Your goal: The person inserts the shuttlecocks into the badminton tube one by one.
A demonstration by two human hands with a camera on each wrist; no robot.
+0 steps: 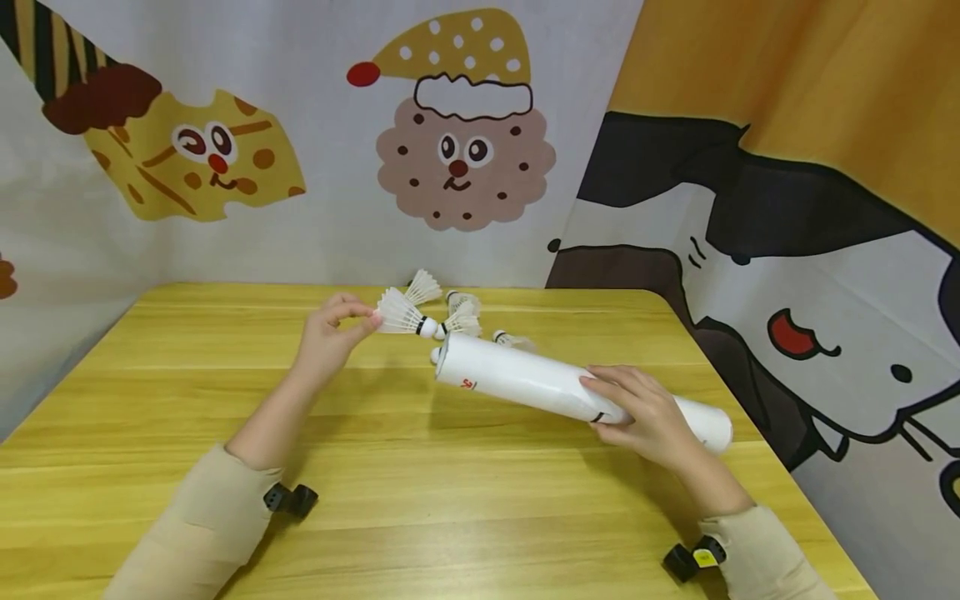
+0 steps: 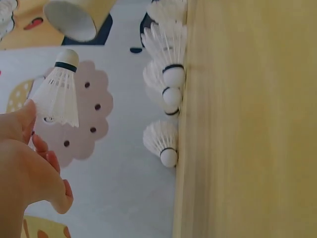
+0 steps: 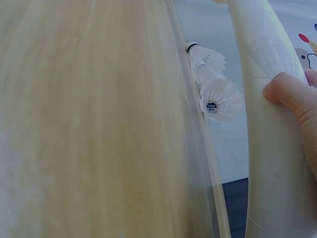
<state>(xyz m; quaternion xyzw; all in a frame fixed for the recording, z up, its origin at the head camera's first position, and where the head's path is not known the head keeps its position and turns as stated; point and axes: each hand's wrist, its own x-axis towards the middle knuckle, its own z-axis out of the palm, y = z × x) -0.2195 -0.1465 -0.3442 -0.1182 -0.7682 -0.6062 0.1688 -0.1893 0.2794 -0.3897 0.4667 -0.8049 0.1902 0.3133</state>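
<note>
My left hand [image 1: 330,337] pinches a white feather shuttlecock [image 1: 401,313] by the rim of its skirt. In the left wrist view this shuttlecock [image 2: 58,94] is raised, its cork tip pointing up toward the mouth of the tube [image 2: 74,22]. The right hand [image 1: 645,417] grips a long white shuttlecock tube [image 1: 525,375] around its middle. That tube tilts above the table, its mouth facing left toward the held shuttlecock. From the right wrist, the thumb [image 3: 290,94] presses against the tube's side.
Several other shuttlecocks lie behind the tube toward the back of the wooden table [image 1: 360,500], one of them [image 1: 425,287] near the far edge and another [image 1: 513,340] farther right. A curtain [image 1: 315,50] with cartoon prints hangs behind the table.
</note>
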